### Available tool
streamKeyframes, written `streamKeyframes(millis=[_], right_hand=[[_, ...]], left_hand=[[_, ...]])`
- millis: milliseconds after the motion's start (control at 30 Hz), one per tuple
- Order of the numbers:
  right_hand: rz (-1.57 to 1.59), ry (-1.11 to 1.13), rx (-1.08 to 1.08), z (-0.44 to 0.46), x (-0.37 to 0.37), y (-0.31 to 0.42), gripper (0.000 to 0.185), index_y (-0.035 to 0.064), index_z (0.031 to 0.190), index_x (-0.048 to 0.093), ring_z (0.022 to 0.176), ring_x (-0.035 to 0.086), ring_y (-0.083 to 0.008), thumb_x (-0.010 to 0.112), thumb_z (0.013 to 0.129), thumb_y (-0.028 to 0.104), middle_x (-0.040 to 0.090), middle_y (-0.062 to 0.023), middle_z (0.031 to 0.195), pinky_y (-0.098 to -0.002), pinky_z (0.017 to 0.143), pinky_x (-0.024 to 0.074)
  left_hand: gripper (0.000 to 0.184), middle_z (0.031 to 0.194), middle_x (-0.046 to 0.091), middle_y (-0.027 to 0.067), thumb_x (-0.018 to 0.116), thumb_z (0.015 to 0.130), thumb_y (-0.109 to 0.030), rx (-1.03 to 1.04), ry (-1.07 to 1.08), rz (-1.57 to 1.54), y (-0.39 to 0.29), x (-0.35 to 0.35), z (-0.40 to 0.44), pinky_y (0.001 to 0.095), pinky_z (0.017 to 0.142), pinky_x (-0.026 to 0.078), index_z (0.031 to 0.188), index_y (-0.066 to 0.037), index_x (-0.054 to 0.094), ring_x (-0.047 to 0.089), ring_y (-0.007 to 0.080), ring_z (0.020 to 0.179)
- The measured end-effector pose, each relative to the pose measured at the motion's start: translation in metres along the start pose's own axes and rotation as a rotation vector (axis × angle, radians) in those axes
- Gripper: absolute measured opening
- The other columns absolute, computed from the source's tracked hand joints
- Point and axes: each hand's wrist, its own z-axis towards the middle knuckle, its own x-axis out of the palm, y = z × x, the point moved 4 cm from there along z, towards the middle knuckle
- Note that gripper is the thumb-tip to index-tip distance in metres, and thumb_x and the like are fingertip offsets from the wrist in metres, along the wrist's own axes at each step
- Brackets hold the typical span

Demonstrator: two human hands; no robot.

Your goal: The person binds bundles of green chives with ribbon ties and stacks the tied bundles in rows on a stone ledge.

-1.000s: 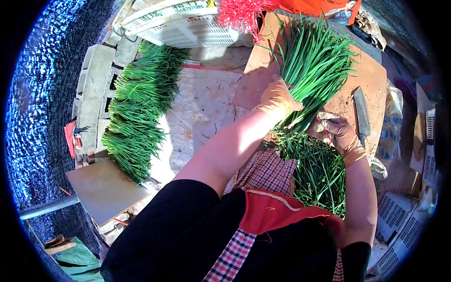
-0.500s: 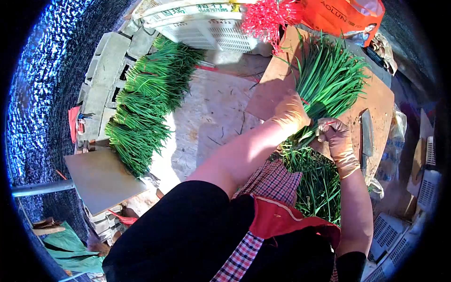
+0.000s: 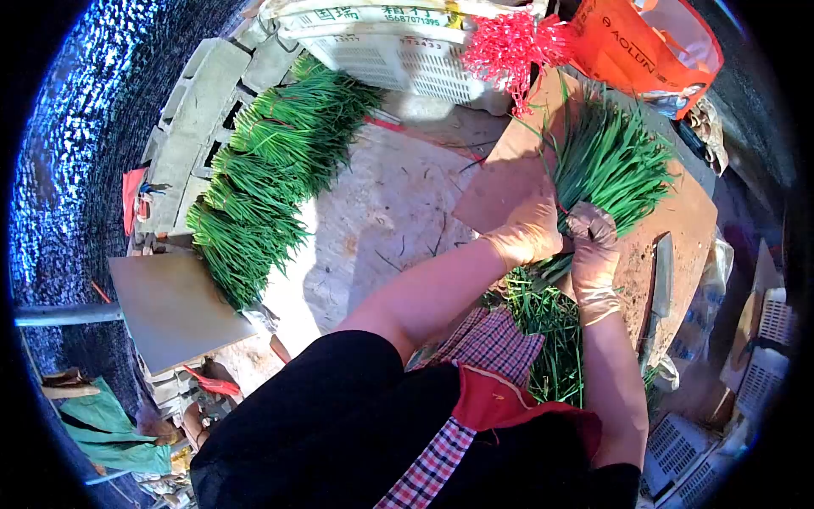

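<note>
Head view: my left hand (image 3: 532,231) is gripping the green bundle (image 3: 612,161) over the brown board (image 3: 634,284); my right hand (image 3: 593,236) is touching its lower end, closure indeterminable. A knife (image 3: 661,276) is lying nearby.

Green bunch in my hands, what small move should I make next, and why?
Perhaps draw the red tie snug around the green bunch: a bit of it shows between your hands, your left hand is wrapped around the bunch's lower part, and your right hand is right beside it.
</note>
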Motion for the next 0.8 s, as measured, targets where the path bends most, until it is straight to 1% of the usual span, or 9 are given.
streamKeyframes(millis=[33, 100, 233, 333, 433, 500, 600, 700, 800], right_hand=[[-0.123, -0.059, -0.121, 0.000, 0.002, 0.002, 0.012, 0.0057, 0.089, 0.064, 0.081, 0.057, -0.0116, 0.062, 0.080, -0.001, 0.060, -0.0037, 0.091, -0.0244, 0.069, 0.0481], [0.235, -0.039, 0.371, -0.003, 0.005, -0.010, 0.011, 0.0054, 0.086, 0.065, 0.075, 0.055, -0.0112, 0.064, 0.078, -0.002, 0.059, -0.0016, 0.084, -0.0256, 0.070, 0.0460], [0.035, 0.020, 0.203, 0.009, 0.005, -0.021, 0.008, 0.0044, 0.083, 0.065, 0.071, 0.052, -0.0105, 0.065, 0.077, -0.001, 0.058, -0.0005, 0.079, -0.0255, 0.068, 0.0434], [-0.045, 0.064, 0.106, 0.012, 0.009, -0.013, 0.004, 0.0022, 0.077, 0.063, 0.070, 0.052, -0.0108, 0.066, 0.077, 0.000, 0.057, -0.0021, 0.078, -0.0256, 0.066, 0.0426], [-0.175, 0.122, 0.083, 0.014, 0.011, -0.013, 0.002, 0.0015, 0.075, 0.064, 0.071, 0.056, -0.0153, 0.066, 0.076, 0.002, 0.060, -0.0053, 0.075, -0.0273, 0.071, 0.0440], [-0.195, 0.103, 0.046, 0.013, 0.010, -0.014, 0.003, 0.0032, 0.075, 0.064, 0.068, 0.054, -0.0129, 0.066, 0.076, 0.002, 0.061, -0.0032, 0.076, -0.0256, 0.065, 0.0439], [0.312, -0.073, 0.472, 0.011, -0.003, -0.023, 0.004, 0.0069, 0.077, 0.065, 0.057, 0.050, -0.0073, 0.068, 0.078, 0.006, 0.063, 0.0010, 0.074, -0.0199, 0.052, 0.0389], [0.312, -0.002, 0.502, 0.010, -0.018, -0.014, 0.009, 0.0071, 0.085, 0.068, 0.057, 0.049, -0.0047, 0.066, 0.082, 0.015, 0.064, 0.0021, 0.075, -0.0176, 0.053, 0.0364], [0.220, -0.054, 0.422, 0.006, -0.012, -0.009, 0.005, 0.0064, 0.084, 0.066, 0.058, 0.049, -0.0055, 0.065, 0.083, 0.011, 0.063, 0.0007, 0.074, -0.0188, 0.054, 0.0376]], left_hand=[[0.099, 0.130, 0.037, 0.0312, 0.068, 0.065, -0.021, -0.013, 0.000, 0.009, -0.002, -0.003, -0.001, 0.0393, 0.094, 0.043, 0.137, 0.010, 0.009, 0.049, 0.0399, 0.112], [0.097, 0.128, 0.039, 0.0312, 0.068, 0.064, -0.018, -0.051, 0.043, 0.013, -0.003, -0.005, -0.004, 0.0396, 0.092, 0.044, 0.137, 0.010, 0.010, 0.051, 0.0388, 0.111], [0.094, 0.127, 0.041, 0.0297, 0.065, 0.065, -0.017, -0.070, 0.224, 0.056, 0.004, 0.004, 0.005, 0.0404, 0.091, 0.045, 0.138, 0.008, 0.011, 0.051, 0.0383, 0.111], [0.093, 0.130, 0.038, 0.0292, 0.064, 0.064, -0.017, 0.086, -0.083, 0.005, 0.005, 0.005, 0.003, 0.0396, 0.092, 0.044, 0.139, 0.007, 0.013, 0.049, 0.0383, 0.113], [0.095, 0.132, 0.036, 0.0286, 0.065, 0.063, -0.018, 0.081, -0.058, -0.028, 0.006, 0.006, 0.002, 0.0394, 0.093, 0.043, 0.139, 0.007, 0.013, 0.048, 0.0388, 0.114], [0.098, 0.132, 0.035, 0.0282, 0.068, 0.063, -0.020, 0.059, -0.014, -0.060, 0.004, 0.001, -0.001, 0.0392, 0.095, 0.042, 0.139, 0.006, 0.012, 0.047, 0.0384, 0.115], [0.104, 0.133, 0.035, 0.0276, 0.072, 0.062, -0.024, 0.043, 0.018, -0.115, 0.002, -0.001, -0.002, 0.0385, 0.097, 0.040, 0.139, 0.006, 0.010, 0.045, 0.0376, 0.118], [0.110, 0.134, 0.034, 0.0268, 0.076, 0.061, -0.029, 0.024, 0.031, -0.122, 0.005, 0.001, -0.005, 0.0376, 0.098, 0.039, 0.139, 0.007, 0.007, 0.044, 0.0370, 0.119], [0.114, 0.133, 0.035, 0.0265, 0.077, 0.061, -0.033, -0.005, 0.065, -0.094, 0.000, -0.003, -0.005, 0.0377, 0.098, 0.039, 0.139, 0.008, 0.004, 0.046, 0.0366, 0.116]])
